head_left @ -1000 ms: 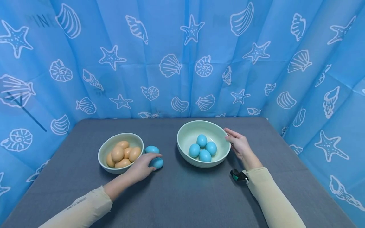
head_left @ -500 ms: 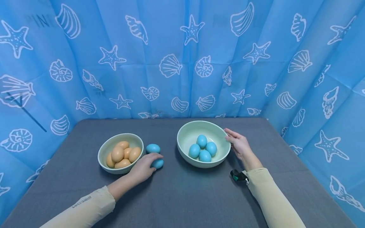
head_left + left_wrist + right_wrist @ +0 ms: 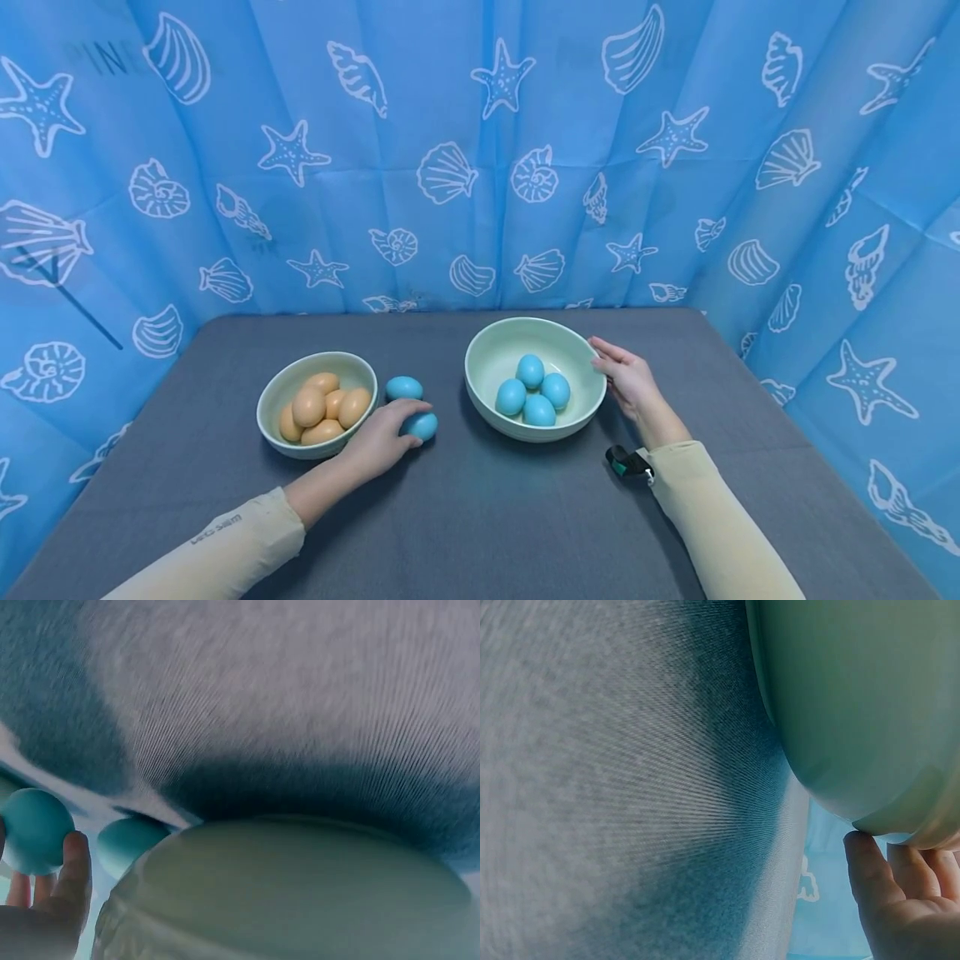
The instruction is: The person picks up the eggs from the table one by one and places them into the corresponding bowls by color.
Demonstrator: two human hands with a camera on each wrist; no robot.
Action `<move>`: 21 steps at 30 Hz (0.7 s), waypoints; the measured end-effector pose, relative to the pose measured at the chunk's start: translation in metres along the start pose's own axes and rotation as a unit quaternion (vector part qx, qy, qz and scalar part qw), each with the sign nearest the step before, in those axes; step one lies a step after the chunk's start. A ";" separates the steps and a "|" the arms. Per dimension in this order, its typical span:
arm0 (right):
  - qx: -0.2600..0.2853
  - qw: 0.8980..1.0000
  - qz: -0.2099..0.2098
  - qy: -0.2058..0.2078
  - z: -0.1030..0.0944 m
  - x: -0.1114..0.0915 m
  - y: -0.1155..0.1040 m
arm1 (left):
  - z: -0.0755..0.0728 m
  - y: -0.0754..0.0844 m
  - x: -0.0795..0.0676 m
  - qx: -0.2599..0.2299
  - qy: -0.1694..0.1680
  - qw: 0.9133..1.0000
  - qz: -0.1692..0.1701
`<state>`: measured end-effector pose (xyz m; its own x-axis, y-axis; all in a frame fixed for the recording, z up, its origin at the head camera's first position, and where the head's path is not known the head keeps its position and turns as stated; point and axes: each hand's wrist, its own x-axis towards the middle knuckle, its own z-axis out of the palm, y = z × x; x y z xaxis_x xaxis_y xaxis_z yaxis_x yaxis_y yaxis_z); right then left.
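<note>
My left hand (image 3: 384,436) pinches the nearer blue egg (image 3: 423,427) between thumb and fingers, just right of the smaller bowl. In the left wrist view, fingers (image 3: 75,862) curl about that egg (image 3: 36,832); whether it touches the table cannot be told. A second blue egg (image 3: 404,387) lies just behind it. The smaller pale green bowl (image 3: 270,400) holds several brown eggs (image 3: 309,406). On the right, my right hand (image 3: 636,389) holds the rim of a larger pale green bowl (image 3: 480,387), which contains several blue eggs (image 3: 539,410). Its fingertips (image 3: 859,844) touch the bowl's outer wall.
A dark grey cloth covers the table (image 3: 450,517). Blue curtains (image 3: 495,208) with white shell prints hang behind and beside it. A black strap (image 3: 628,461) dangles by the right sleeve's cuff.
The left hand has shifted slightly right, and the nearer blue egg has moved right with it. The other loose egg has slid a little back and right. The right hand and its bowl stay put.
</note>
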<state>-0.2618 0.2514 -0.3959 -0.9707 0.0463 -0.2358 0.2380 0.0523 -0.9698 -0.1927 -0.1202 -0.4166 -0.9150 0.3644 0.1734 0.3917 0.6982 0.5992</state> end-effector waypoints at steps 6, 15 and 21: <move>0.000 1.000 0.001 0.004 0.000 0.001 0.002 | -0.008 0.009 0.005 -0.017 0.006 1.000 -0.007; 0.002 1.000 -0.002 0.003 -0.001 0.001 0.002 | -0.017 0.033 0.019 -0.073 -0.006 0.997 -0.019; -0.002 1.000 0.000 -0.002 0.000 -0.001 0.001 | -0.020 0.047 0.030 -0.144 -0.032 0.988 -0.049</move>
<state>-0.2608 0.2518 -0.3971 -0.9706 0.0427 -0.2369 0.2391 0.0561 -0.9694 -0.2034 -0.0885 -0.3677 -0.9352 0.3493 0.0591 0.2497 0.5315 0.8094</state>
